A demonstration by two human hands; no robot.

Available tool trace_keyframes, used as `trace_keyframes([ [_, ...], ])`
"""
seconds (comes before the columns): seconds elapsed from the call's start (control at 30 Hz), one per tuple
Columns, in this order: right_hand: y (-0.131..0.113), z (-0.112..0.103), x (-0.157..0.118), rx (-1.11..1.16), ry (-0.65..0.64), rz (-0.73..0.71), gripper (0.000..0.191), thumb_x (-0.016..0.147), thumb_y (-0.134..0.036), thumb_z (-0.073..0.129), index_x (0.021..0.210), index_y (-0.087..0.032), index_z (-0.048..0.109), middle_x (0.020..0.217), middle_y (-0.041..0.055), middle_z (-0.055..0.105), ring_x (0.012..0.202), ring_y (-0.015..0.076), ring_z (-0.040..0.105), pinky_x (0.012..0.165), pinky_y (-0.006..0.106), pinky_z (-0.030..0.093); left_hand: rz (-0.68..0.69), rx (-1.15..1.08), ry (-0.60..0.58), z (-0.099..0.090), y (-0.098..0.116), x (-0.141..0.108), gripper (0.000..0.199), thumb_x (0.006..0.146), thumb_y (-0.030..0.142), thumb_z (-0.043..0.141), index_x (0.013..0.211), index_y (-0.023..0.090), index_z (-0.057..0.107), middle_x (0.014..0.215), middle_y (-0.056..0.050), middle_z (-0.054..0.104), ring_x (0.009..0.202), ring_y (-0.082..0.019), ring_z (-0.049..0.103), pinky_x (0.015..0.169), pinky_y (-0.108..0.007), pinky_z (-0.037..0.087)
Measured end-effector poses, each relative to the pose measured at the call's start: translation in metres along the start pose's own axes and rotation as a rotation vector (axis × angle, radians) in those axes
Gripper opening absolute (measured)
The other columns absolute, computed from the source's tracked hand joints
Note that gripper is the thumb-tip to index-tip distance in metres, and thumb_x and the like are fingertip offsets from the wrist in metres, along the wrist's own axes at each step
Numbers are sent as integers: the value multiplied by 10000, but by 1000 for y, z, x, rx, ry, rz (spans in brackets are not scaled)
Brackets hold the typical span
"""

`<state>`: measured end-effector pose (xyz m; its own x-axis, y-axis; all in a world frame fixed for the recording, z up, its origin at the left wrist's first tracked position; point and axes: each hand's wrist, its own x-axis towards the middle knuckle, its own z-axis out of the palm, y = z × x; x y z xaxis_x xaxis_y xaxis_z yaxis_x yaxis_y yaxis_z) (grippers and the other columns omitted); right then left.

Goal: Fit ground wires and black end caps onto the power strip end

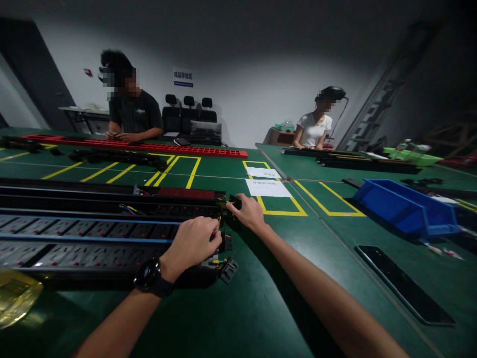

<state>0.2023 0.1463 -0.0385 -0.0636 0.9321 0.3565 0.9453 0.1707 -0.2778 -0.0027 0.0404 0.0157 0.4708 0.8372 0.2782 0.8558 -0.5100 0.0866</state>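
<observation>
Long black power strips (93, 228) with rows of sockets and red dots lie side by side on the green table. My left hand (196, 242), a black watch on its wrist, rests at their right end with the fingers curled; what is in them is hidden. My right hand (248, 211) pinches a small black end cap (234, 201) by the end of a farther strip. Yellow wires show between the hands. At the nearest strip's end, a grey-black end piece (228, 271) sits tilted beside short yellow and green wires.
A phone (404, 283) and a blue bin (406, 206) are on the right. White paper sheets (269, 188) lie ahead among yellow tape lines. A clear yellowish container (17, 298) stands at the near left. Two people work across the tables, one behind a red slotted rail (179, 148).
</observation>
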Motion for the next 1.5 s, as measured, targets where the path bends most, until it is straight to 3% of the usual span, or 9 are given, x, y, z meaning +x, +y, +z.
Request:
trace_keyframes([
  [0.57, 4, 5, 2, -61, -17, -34, 379, 1059, -509, 518, 1204, -238, 739, 1120, 86, 798, 1025, 266, 711, 815, 323, 480, -3, 12, -7, 0, 0, -1, 189, 971, 233, 526, 796, 207, 593, 800, -37, 674, 782, -202, 635, 684, -306, 412],
  [0.83, 2, 6, 0, -99, 11, -72, 379, 1076, -451, 506, 1327, -216, 665, 1111, 95, 785, 1033, 267, 690, 834, 325, 467, 1, 12, -4, 0, 0, -1, 193, 969, 227, 519, 789, 207, 585, 799, -34, 670, 785, -204, 634, 693, -312, 420],
  [0.97, 3, 8, 0, -94, -19, -170, 276, 1089, -345, 489, 1174, -212, 715, 1067, 80, 785, 1024, 244, 666, 843, 304, 447, 10, 11, 12, 1, -1, -1, 201, 969, 232, 511, 792, 202, 601, 786, -33, 661, 771, -200, 629, 684, -316, 430],
  [1.13, 2, 5, 0, -91, -8, -204, 300, 1096, -348, 470, 1095, -212, 737, 1020, 83, 784, 1021, 247, 648, 835, 305, 443, 13, 7, 20, 0, -1, -1, 204, 965, 229, 505, 790, 198, 606, 775, -31, 656, 747, -194, 622, 672, -311, 435],
  [1.33, 1, 3, 0, -94, -14, -210, 299, 1085, -357, 482, 1116, -212, 742, 1019, 97, 779, 1035, 250, 656, 814, 301, 453, 14, 9, 20, 0, -1, -1, 208, 972, 236, 505, 793, 197, 605, 783, -34, 665, 763, -193, 631, 679, -306, 438],
  [1.5, 3, 8, 4, 24, -45, -81, 322, 1024, -394, 591, 1286, -232, 682, 1072, 79, 781, 970, 241, 695, 756, 292, 465, 8, 11, 7, 0, -1, -1, 206, 972, 236, 505, 798, 197, 609, 780, -36, 663, 764, -194, 634, 676, -304, 439],
])
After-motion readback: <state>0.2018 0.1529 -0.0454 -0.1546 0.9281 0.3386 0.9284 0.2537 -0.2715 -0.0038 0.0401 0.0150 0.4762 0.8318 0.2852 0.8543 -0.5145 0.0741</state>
